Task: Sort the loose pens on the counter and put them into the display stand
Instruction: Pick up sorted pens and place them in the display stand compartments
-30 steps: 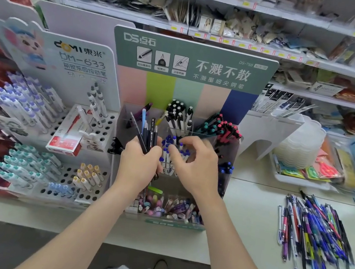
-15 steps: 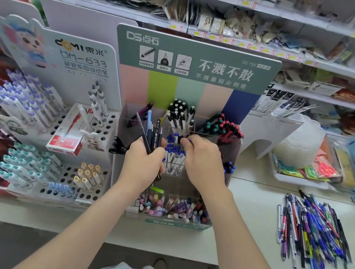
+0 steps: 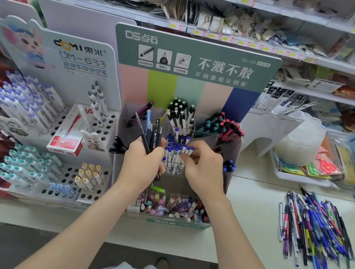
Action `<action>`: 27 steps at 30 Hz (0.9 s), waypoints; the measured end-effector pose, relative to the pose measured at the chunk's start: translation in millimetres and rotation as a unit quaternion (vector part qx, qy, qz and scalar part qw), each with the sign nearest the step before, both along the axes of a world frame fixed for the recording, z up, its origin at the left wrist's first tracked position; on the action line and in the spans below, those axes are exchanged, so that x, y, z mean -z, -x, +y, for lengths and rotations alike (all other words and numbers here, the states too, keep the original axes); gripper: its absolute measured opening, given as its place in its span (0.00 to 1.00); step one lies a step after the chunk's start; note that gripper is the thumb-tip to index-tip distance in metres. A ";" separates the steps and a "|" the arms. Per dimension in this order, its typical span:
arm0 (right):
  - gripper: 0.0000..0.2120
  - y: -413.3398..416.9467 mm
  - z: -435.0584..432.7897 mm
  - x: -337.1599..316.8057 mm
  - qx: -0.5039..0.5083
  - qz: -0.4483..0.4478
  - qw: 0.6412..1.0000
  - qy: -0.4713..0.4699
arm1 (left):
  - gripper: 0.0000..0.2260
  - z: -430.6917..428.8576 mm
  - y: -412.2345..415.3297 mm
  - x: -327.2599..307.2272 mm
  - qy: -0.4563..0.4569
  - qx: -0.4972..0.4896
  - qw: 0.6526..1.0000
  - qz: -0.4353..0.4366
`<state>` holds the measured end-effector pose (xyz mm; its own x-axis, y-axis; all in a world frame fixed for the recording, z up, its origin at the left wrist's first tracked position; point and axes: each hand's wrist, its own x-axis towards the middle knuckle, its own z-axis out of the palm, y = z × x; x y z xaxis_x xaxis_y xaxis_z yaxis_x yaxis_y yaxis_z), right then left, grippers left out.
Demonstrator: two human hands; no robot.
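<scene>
At the counter (image 3: 254, 202), head view: the left hand (image 3: 140, 165) is gripping a bundle (image 3: 151, 134) of dark pens, fingers wrapped tight round the barrels, tips pointing up, just in front of the stand (image 3: 233, 144). The right hand (image 3: 204, 172) is reaching into the stand's middle compartment, fingers curled and pinching the tops of the blue-capped pens (image 3: 172, 149) there; whether it is dropping one in or just straightening them, cannot tell. Task is looking partly done at best: several stand compartments are already holding sorted pens (black-and-white caps at the back, teal and red at back right, blue caps in the middle), but the pile (image 3: 318, 232) of loose pens is lying on the counter well right of the stand, untouched at this moment. Counts: two hands, one stand, one pile; bundle is showing roughly five or six pens; the pile is running to several dozen, too tangled to count exactly.
</scene>
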<state>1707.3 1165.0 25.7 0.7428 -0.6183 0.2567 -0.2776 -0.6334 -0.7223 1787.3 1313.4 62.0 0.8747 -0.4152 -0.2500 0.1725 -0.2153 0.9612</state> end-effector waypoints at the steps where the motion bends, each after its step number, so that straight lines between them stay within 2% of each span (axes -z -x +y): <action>1: 0.09 -0.3 4.1 -2.8 0.021 -0.043 0.999 -0.006 | 0.10 0.2 -0.4 -0.2 0.003 -0.002 1.000 0.000; 3: 0.07 -3.3 7.3 -8.9 0.031 -0.104 0.994 -0.013 | 0.10 0.9 -1.8 -0.7 0.007 -0.005 1.000 -0.001; 6: 0.06 -8.4 4.0 -15.8 -0.031 -0.064 0.997 0.007 | 0.10 2.0 -1.3 -1.0 0.004 -0.004 1.000 -0.003; 10: 0.16 -5.6 -7.9 -22.0 -0.041 -0.043 0.998 0.009 | 0.10 0.3 0.0 0.5 0.007 -0.003 1.000 -0.006; 13: 0.18 -1.7 -9.2 -18.6 -0.045 -0.019 0.998 0.047 | 0.10 -0.4 0.1 0.7 0.008 -0.003 1.000 -0.008; 18: 0.27 4.2 0.4 -15.5 -0.107 0.013 0.994 0.038 | 0.10 -0.4 2.3 2.8 0.017 -0.003 1.000 0.002; 19: 0.26 4.0 1.1 -14.1 -0.117 0.023 0.992 0.047 | 0.10 -0.5 2.4 2.9 0.017 -0.003 1.000 0.003; 21: 0.17 2.7 -0.6 -10.4 -0.117 0.009 0.991 0.062 | 0.10 -1.0 2.6 3.1 0.015 -0.003 1.000 0.002; 23: 0.09 1.7 -3.2 -5.8 -0.076 -0.024 0.994 0.080 | 0.11 -1.2 2.7 2.6 0.015 -0.004 1.000 -0.003; 25: 0.12 2.4 -2.5 -2.1 -0.058 -0.021 0.993 0.101 | 0.11 -0.7 2.9 3.8 0.015 -0.007 1.000 -0.007; 27: 0.16 4.5 1.6 2.2 -0.087 0.002 0.988 0.131 | 0.13 0.5 2.5 5.0 0.011 -0.008 1.000 -0.011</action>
<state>1702.8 1166.5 23.5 0.8337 -0.3936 0.3873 -0.1502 -0.8366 -0.5268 1784.8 1313.9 57.0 0.8865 -0.4066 -0.2209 0.1535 -0.1920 0.9693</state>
